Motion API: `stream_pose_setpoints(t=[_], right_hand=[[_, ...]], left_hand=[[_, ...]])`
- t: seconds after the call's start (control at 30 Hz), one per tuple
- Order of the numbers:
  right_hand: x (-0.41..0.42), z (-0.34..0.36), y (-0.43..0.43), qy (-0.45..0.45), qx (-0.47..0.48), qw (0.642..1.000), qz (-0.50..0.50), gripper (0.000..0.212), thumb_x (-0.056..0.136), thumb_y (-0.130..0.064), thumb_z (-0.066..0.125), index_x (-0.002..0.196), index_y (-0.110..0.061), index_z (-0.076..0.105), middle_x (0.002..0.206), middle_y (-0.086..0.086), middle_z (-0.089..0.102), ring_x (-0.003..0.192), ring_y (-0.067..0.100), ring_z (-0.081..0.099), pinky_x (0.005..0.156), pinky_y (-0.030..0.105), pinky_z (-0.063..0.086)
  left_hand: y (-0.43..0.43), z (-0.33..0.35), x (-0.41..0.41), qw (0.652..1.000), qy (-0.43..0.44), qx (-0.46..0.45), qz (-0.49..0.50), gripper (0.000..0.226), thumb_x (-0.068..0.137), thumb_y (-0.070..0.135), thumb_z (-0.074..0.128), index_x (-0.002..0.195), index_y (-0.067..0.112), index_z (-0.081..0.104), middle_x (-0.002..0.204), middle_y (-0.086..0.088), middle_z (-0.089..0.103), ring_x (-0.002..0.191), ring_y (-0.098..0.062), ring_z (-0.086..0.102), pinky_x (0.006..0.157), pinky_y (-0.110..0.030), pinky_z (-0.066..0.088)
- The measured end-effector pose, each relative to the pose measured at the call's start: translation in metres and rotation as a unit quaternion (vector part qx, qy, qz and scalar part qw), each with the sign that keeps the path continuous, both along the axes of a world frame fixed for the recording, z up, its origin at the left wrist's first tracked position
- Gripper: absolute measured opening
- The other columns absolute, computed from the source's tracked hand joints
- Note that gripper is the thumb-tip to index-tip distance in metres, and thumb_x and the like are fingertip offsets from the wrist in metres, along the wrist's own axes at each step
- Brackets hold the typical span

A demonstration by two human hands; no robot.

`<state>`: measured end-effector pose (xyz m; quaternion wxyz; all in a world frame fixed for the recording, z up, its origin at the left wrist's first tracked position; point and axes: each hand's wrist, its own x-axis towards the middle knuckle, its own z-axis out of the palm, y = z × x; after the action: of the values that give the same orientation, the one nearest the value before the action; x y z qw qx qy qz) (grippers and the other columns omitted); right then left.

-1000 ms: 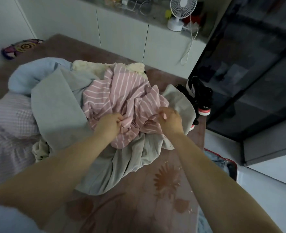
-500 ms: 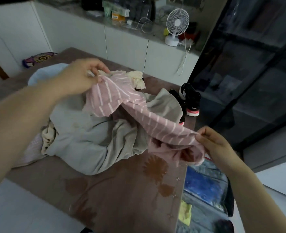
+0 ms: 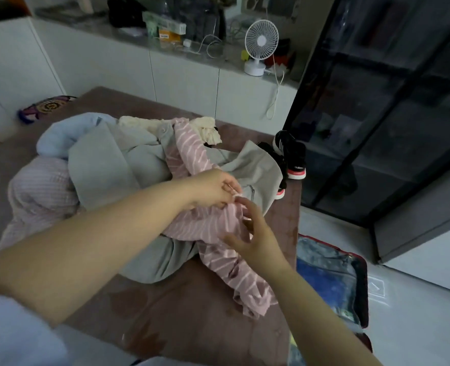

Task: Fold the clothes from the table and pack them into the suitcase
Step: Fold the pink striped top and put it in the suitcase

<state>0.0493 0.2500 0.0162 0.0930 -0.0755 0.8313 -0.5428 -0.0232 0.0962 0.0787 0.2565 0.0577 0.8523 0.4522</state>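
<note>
Pink striped garment (image 3: 245, 281) lies across clothes pile (image 3: 107, 165) on desk (image 3: 192, 313), just beside open suitcase (image 3: 361, 291) on floor w/ blue & pale stuff inside (too blurred to name); left grip (image 3: 218, 190) pinches its edge, right grip (image 3: 256, 235) touches cloth, fingers spread.

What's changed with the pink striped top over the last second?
Both grips came together: the left grip moved right, pinching the pink striped top; the right grip moved left, back over the table, fingers now spread. The top went slack. Grey garment, shoes and suitcase stayed put.
</note>
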Motion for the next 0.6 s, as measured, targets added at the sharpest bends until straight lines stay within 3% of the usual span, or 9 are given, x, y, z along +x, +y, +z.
stream_pose_setpoints(t=[0.07, 0.13, 0.23, 0.3, 0.37, 0.5, 0.6], right_hand=[[-0.015, 0.009, -0.005, 0.038, -0.001, 0.998, -0.049, 0.027, 0.082, -0.018, 0.07, 0.101, -0.033, 0.06, 0.086, -0.016, 0.062, 0.074, -0.002, 0.059, 0.066, 0.01, 0.046], [-0.029, 0.011, 0.011, 0.045, -0.006, 0.99, -0.132, 0.009, 0.084, -0.018, 0.067, 0.084, -0.027, 0.066, 0.064, -0.007, 0.064, 0.052, -0.001, 0.055, 0.052, 0.012, 0.043], [-0.044, 0.003, 0.053, 0.034, 0.058, 0.958, -0.278, 0.006, 0.086, -0.014, 0.061, 0.083, -0.017, 0.065, 0.069, -0.002, 0.064, 0.066, 0.012, 0.059, 0.057, 0.025, 0.042], [-0.048, -0.008, 0.073, 0.001, 0.132, 0.944, -0.304, 0.007, 0.088, -0.013, 0.057, 0.089, -0.01, 0.064, 0.075, 0.005, 0.063, 0.072, 0.025, 0.057, 0.057, 0.028, 0.038], [-0.048, -0.02, 0.081, -0.031, 0.18, 0.933, -0.309, 0.009, 0.09, -0.012, 0.054, 0.093, -0.007, 0.061, 0.08, 0.008, 0.06, 0.071, 0.024, 0.053, 0.058, 0.028, 0.034], [-0.053, -0.021, 0.08, -0.027, 0.152, 0.925, -0.347, 0.007, 0.092, -0.012, 0.051, 0.092, -0.008, 0.057, 0.077, 0.005, 0.06, 0.064, 0.021, 0.052, 0.055, 0.025, 0.037], [-0.057, -0.005, 0.08, 0.002, 0.111, 0.929, -0.353, 0.009, 0.091, -0.01, 0.05, 0.083, -0.012, 0.053, 0.066, -0.001, 0.056, 0.059, 0.016, 0.049, 0.05, 0.019, 0.04]], left_hand=[[-0.019, 0.002, -0.006, 0.998, 0.013, 0.058, 0.007, 0.035, 0.089, 0.005, 0.058, 0.123, 0.011, 0.054, 0.113, -0.008, 0.058, 0.096, -0.015, 0.059, 0.081, -0.02, 0.052], [-0.052, 0.003, -0.017, 0.998, 0.055, 0.04, 0.018, 0.041, 0.089, 0.006, 0.057, 0.129, 0.014, 0.049, 0.116, -0.002, 0.056, 0.104, -0.014, 0.056, 0.085, -0.017, 0.046], [-0.099, -0.014, -0.033, 0.993, 0.103, -0.038, 0.044, 0.053, 0.083, 0.002, 0.064, 0.131, 0.012, 0.044, 0.119, -0.007, 0.054, 0.109, -0.019, 0.054, 0.084, -0.02, 0.043], [-0.112, -0.033, -0.037, 0.989, 0.12, -0.085, 0.031, 0.064, 0.078, 0.002, 0.07, 0.134, 0.008, 0.04, 0.122, -0.008, 0.052, 0.112, -0.018, 0.05, 0.089, -0.02, 0.037], [-0.113, -0.057, -0.043, 0.979, 0.141, -0.145, -0.024, 0.078, 0.074, 0.013, 0.076, 0.14, 0.012, 0.034, 0.135, -0.007, 0.045, 0.121, -0.02, 0.045, 0.097, -0.022, 0.034], [-0.089, -0.097, -0.048, 0.919, 0.189, -0.299, -0.176, 0.089, 0.074, 0.044, 0.072, 0.146, 0.027, 0.022, 0.153, -0.004, 0.015, 0.141, -0.023, 0.013, 0.115, -0.032, 0.012], [-0.074, -0.119, -0.049, 0.903, 0.232, -0.317, -0.176, 0.068, 0.079, 0.044, 0.065, 0.139, 0.029, 0.037, 0.151, 0.001, 0.02, 0.14, -0.021, 0.012, 0.115, -0.032, 0.01]])
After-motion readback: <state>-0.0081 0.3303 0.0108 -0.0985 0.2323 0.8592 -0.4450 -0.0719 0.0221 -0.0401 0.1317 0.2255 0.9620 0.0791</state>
